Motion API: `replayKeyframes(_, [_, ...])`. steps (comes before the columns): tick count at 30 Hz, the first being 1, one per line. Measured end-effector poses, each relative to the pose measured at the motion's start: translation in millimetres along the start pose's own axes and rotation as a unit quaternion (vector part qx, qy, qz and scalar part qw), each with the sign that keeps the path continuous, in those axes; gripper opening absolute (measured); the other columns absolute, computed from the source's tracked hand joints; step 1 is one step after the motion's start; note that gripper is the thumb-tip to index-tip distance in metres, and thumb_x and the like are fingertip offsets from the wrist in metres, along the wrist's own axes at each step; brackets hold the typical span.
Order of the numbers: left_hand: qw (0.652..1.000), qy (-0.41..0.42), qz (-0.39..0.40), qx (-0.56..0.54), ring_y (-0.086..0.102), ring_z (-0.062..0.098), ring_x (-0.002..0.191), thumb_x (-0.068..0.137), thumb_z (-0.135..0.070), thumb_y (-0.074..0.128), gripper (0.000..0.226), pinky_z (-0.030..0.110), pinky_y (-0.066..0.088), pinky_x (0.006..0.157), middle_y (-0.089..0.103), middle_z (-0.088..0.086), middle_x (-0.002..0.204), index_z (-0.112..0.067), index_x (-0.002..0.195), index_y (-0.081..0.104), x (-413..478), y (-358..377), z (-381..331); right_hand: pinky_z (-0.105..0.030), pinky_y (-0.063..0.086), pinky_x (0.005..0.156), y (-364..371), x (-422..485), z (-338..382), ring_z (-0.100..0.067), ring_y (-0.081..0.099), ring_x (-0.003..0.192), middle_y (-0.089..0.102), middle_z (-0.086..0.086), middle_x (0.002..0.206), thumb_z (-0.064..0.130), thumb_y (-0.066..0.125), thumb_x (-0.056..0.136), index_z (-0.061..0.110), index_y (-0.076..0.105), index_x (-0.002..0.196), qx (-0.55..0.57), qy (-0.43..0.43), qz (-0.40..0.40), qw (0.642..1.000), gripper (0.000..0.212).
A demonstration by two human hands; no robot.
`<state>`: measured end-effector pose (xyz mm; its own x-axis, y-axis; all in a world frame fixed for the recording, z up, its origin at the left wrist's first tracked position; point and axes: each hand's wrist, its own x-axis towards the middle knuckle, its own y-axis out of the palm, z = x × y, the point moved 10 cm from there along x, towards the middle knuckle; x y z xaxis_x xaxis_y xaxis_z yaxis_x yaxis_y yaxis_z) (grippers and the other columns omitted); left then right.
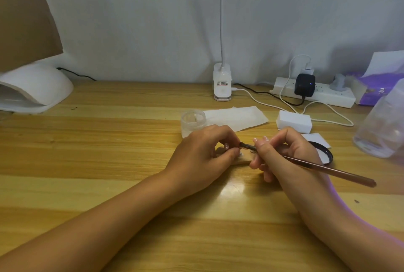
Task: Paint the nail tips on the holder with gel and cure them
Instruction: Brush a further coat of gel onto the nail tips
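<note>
A small wooden nail-tip holder [242,160] lies on the table between my hands, mostly hidden under them. My left hand [203,153] is curled over its left end and grips it. My right hand [284,153] pinches a brown gel brush [328,170]; the dark brush head [247,146] points left over the holder, close to my left fingertips. The nail tips themselves are too small and covered to make out. A small clear gel jar [193,124] stands just behind my left hand. A white curing lamp [35,91] sits at the far left.
A black jar lid [326,153] lies right of my right hand on white paper [317,139]. White wipes [294,121], a tissue sheet [236,117], a clip lamp base [222,84], a power strip [317,93] with cables, a purple tissue pack [380,88] and a clear bottle [384,127] stand behind.
</note>
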<state>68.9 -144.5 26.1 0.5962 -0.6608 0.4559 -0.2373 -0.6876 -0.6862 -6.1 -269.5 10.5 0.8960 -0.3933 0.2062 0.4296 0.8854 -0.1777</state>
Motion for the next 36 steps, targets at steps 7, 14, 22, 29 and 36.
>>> replayKeyframes(7, [1.000, 0.008, 0.000, -0.005, 0.049, -0.016, 0.066, 0.090, -0.020, 0.070, 0.007, 0.007, 0.032, 0.057, 0.062, -0.015, 0.086, -0.024, 0.095, 0.069, 0.0, -0.5, -1.5, -0.024, 0.044, 0.055, -2.7, -0.6, 1.0, -0.003, 0.060, 0.054, 0.071, -0.004, 0.069, 0.030, 0.062, 0.092, 0.016, 0.056, 0.085, -0.026, 0.008, -0.012, 1.000, 0.017])
replayKeyframes(14, [1.000, 0.009, -0.002, -0.010, 0.050, -0.017, 0.066, 0.090, -0.020, 0.070, 0.008, 0.006, 0.032, 0.056, 0.064, -0.015, 0.087, -0.024, 0.097, 0.071, -0.1, -0.3, -1.2, -0.020, 0.041, 0.051, -10.1, -0.8, 3.0, -0.005, 0.060, 0.052, 0.067, -0.004, 0.062, 0.034, 0.062, 0.082, 0.013, 0.055, 0.083, -0.028, 0.008, -0.045, 0.999, 0.022])
replayKeyframes(22, [1.000, 0.010, -0.002, -0.006, 0.048, -0.017, 0.064, 0.090, -0.021, 0.070, 0.007, 0.008, 0.032, 0.055, 0.063, -0.015, 0.086, -0.026, 0.094, 0.067, -0.2, 0.0, -0.3, -0.019, 0.047, 0.047, -3.1, 0.0, 0.6, -0.012, 0.056, 0.051, 0.071, -0.006, 0.069, 0.028, 0.064, 0.091, 0.021, 0.055, 0.081, 0.035, 0.004, -0.013, 0.999, 0.015])
replayKeyframes(29, [1.000, 0.011, 0.000, -0.010, 0.048, -0.017, 0.064, 0.090, -0.019, 0.070, 0.007, 0.007, 0.030, 0.055, 0.063, -0.015, 0.086, -0.024, 0.095, 0.068, 0.0, 0.6, 0.3, -0.023, 0.042, 0.051, -3.8, 1.7, 0.1, -0.004, 0.058, 0.050, 0.070, -0.004, 0.065, 0.028, 0.062, 0.091, 0.018, 0.055, 0.084, -0.023, 0.007, -0.013, 1.000, 0.015])
replayKeyframes(36, [1.000, 0.005, 0.002, -0.016, 0.050, -0.017, 0.065, 0.091, -0.019, 0.069, 0.010, 0.006, 0.032, 0.056, 0.067, -0.015, 0.090, -0.027, 0.095, 0.068, 0.1, 1.2, 0.4, -0.014, 0.041, 0.044, -7.9, 1.3, 2.3, -0.005, 0.055, 0.049, 0.062, -0.001, 0.058, 0.021, 0.063, 0.087, 0.015, 0.053, 0.080, 0.026, -0.007, -0.028, 0.999, 0.014])
